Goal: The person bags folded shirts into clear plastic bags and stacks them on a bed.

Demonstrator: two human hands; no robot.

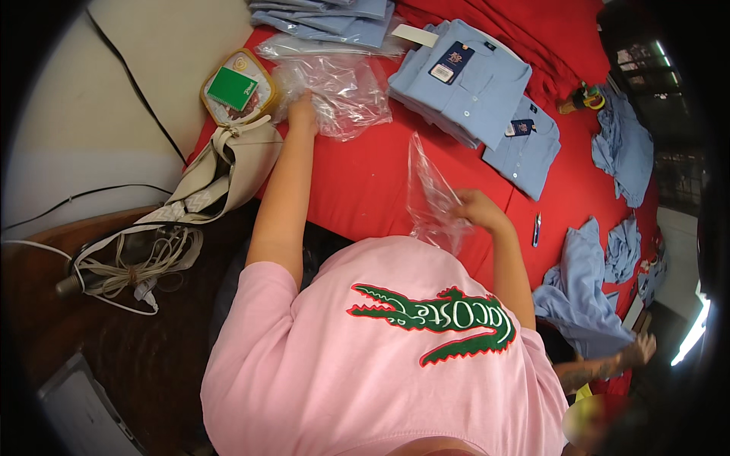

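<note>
Head view: my left hand (pixel 303 112) is pinching the bag pile (pixel 334 91) at eleven o'clock, my right hand (pixel 473 208) gripping one clear bag (pixel 430 199) upright at centre. Seemingly bagging shirts (pixel 464 80), at one o'clock; opening the bag's mouth probably comes next.

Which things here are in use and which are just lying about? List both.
In use:
left hand on the pile of clear plastic bags
right hand holding one clear bag
folded blue shirts

Lying about:
beige handbag
coiled cable
pen
loose blue fabric pieces
</note>
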